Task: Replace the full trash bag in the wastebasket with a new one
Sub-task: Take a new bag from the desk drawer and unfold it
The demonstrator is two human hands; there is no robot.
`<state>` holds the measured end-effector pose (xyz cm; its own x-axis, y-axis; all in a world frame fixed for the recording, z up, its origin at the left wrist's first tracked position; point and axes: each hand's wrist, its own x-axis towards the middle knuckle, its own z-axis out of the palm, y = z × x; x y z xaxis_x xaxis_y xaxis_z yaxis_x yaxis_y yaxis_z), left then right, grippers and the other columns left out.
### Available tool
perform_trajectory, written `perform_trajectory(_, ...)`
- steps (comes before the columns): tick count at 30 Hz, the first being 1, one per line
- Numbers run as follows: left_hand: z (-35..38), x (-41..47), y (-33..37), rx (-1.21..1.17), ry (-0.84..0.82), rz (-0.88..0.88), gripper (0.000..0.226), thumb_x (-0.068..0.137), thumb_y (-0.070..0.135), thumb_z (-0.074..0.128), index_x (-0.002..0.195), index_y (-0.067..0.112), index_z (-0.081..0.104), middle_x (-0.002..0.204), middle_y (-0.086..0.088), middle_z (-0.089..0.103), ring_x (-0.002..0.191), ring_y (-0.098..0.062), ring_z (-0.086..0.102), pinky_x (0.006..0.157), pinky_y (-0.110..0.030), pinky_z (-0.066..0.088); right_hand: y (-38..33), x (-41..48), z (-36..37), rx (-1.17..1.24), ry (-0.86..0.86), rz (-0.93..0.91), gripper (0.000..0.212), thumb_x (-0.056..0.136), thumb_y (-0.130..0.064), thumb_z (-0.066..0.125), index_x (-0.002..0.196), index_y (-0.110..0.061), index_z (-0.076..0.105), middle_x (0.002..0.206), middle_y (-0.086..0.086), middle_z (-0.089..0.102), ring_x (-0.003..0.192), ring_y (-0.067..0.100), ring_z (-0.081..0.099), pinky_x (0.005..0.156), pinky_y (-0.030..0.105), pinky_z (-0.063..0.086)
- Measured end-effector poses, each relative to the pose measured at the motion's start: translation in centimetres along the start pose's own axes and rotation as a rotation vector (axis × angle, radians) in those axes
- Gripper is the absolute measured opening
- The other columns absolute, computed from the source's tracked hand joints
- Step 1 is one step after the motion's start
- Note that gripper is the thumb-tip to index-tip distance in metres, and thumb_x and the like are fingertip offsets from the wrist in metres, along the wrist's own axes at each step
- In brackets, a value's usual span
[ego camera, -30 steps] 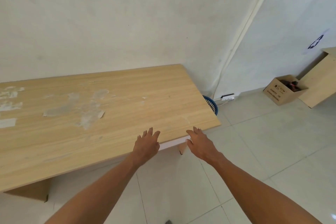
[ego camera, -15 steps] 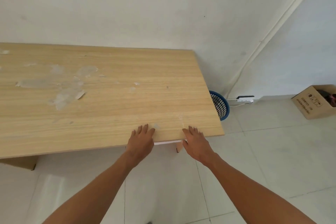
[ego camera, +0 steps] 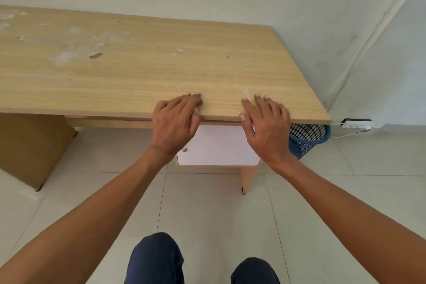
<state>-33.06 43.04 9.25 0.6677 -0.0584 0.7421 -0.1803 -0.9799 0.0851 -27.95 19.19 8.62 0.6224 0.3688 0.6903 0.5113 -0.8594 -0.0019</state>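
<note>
A blue mesh wastebasket (ego camera: 305, 139) stands on the floor under the desk's right end, mostly hidden by the desktop; no bag shows in it. My left hand (ego camera: 176, 122) lies at the front edge of the wooden desk (ego camera: 138, 71), its straight fingers reaching onto the top. My right hand (ego camera: 265, 122) is spread flat beside it, fingertips on the desktop, thumb at the edge. Neither hand holds anything. The basket sits just right of my right hand, lower down.
A white cabinet door (ego camera: 219, 145) with a small knob sits under the desk between my hands. A white power strip (ego camera: 356, 123) lies on the floor by the wall at right. A brown side panel (ego camera: 30, 145) stands under the desk's left. My knees show at the bottom.
The view has tilted down and come closer; my knees and the cabinet door now show. Both hands have moved forward onto the desk's front edge. The cardboard box at right has left the view.
</note>
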Motion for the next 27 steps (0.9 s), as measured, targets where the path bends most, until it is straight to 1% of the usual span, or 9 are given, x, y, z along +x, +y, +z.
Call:
perform_trajectory(4, 1.1, -0.8, -0.2, 0.078, 0.176, 0.047, 0.026, 0.099, 0.019, 0.045, 0.108, 0.022, 0.070, 0.101, 0.011, 0.075, 0.092, -0.014, 0.069, 0.073, -0.037, 0.036, 0.8, -0.5, 1.4, 0.005, 0.217, -0.049, 0.037, 0.105, -0.039, 0.040, 0.125, -0.024, 0.068, 0.125, 0.003, 0.069, 0.117, 0.024, 0.061, 0.094, 0.042, 0.041)
perform_trajectory(7, 1.9, -1.7, 0.2, 0.064, 0.277, 0.025, 0.026, 0.100, 0.020, 0.044, 0.106, 0.021, 0.069, 0.103, 0.011, 0.074, 0.091, -0.018, 0.065, 0.080, -0.039, 0.038, 0.7, -1.1, 2.1, 0.019, 0.328, -0.033, 0.035, 0.106, -0.039, 0.040, 0.121, -0.026, 0.069, 0.118, -0.002, 0.071, 0.112, 0.019, 0.063, 0.093, 0.040, 0.042)
perform_trajectory(10, 2.6, -3.2, 0.6, 0.058, 0.337, 0.061, 0.027, 0.098, 0.019, 0.045, 0.112, 0.017, 0.068, 0.109, 0.006, 0.071, 0.099, -0.023, 0.062, 0.094, -0.039, 0.041, 0.5, -2.0, 2.1, 0.008, 0.343, -0.041, 0.036, 0.105, -0.040, 0.040, 0.122, -0.025, 0.068, 0.117, -0.003, 0.070, 0.111, 0.019, 0.061, 0.097, 0.038, 0.041)
perform_trajectory(13, 3.1, -4.5, 1.1, 0.061, 0.355, 0.091, 0.035, 0.096, 0.018, 0.048, 0.127, 0.009, 0.063, 0.125, -0.004, 0.066, 0.119, -0.027, 0.057, 0.111, -0.047, 0.035, 0.8, -2.6, 1.6, -0.022, 0.313, -0.084, 0.038, 0.103, -0.038, 0.041, 0.128, -0.021, 0.063, 0.121, 0.000, 0.067, 0.113, 0.022, 0.059, 0.099, 0.037, 0.038)
perform_trajectory(15, 3.2, -5.4, 1.5, 0.064, 0.353, 0.088, 0.041, 0.094, 0.015, 0.050, 0.133, 0.007, 0.059, 0.133, -0.008, 0.061, 0.130, -0.030, 0.052, 0.116, -0.052, 0.030, 1.1, -3.1, 1.5, -0.050, 0.285, -0.118, 0.039, 0.101, -0.034, 0.041, 0.132, -0.019, 0.059, 0.124, 0.003, 0.064, 0.115, 0.024, 0.057, 0.100, 0.038, 0.038)
perform_trajectory(18, 3.9, -7.1, 2.0, 0.058, 0.339, 0.146, 0.043, 0.090, 0.008, 0.049, 0.131, 0.007, 0.060, 0.148, -0.020, 0.047, 0.142, -0.037, 0.038, 0.116, -0.054, 0.028, 1.2, -3.0, 1.5, -0.068, 0.282, -0.125, 0.040, 0.098, -0.029, 0.043, 0.133, -0.018, 0.057, 0.125, 0.003, 0.064, 0.115, 0.024, 0.057, 0.099, 0.039, 0.039)
perform_trajectory(20, 5.2, -8.2, 2.4, 0.069, 0.295, 0.217, 0.041, 0.087, 0.006, 0.050, 0.126, 0.007, 0.063, 0.152, -0.025, 0.040, 0.142, -0.042, 0.037, 0.114, -0.054, 0.031, 1.3, -2.7, 1.4, -0.063, 0.293, -0.121, 0.037, 0.098, -0.029, 0.043, 0.131, -0.019, 0.060, 0.121, 0.001, 0.066, 0.111, 0.023, 0.059, 0.096, 0.038, 0.040)
perform_trajectory(22, 7.1, -8.4, 2.7, 0.082, 0.216, 0.251, 0.040, 0.084, 0.006, 0.053, 0.122, 0.009, 0.064, 0.145, -0.023, 0.047, 0.130, -0.040, 0.047, 0.103, -0.050, 0.040, 1.6, -2.4, 1.2, -0.063, 0.300, -0.134, 0.034, 0.100, -0.031, 0.042, 0.126, -0.023, 0.063, 0.115, -0.004, 0.068, 0.106, 0.020, 0.062, 0.090, 0.037, 0.041)
perform_trajectory(27, 10.4, -5.1, 5.2, -0.021, 0.061, 0.113, 0.034, 0.088, 0.009, 0.061, 0.122, 0.013, 0.062, 0.117, -0.010, 0.061, 0.092, -0.032, 0.061, 0.068, -0.040, 0.052, 3.1, -0.7, 0.3, -0.017, 0.212, -0.041, 0.037, 0.103, -0.043, 0.033, 0.105, -0.030, 0.068, 0.099, -0.013, 0.073, 0.091, 0.015, 0.066, 0.079, 0.037, 0.042)
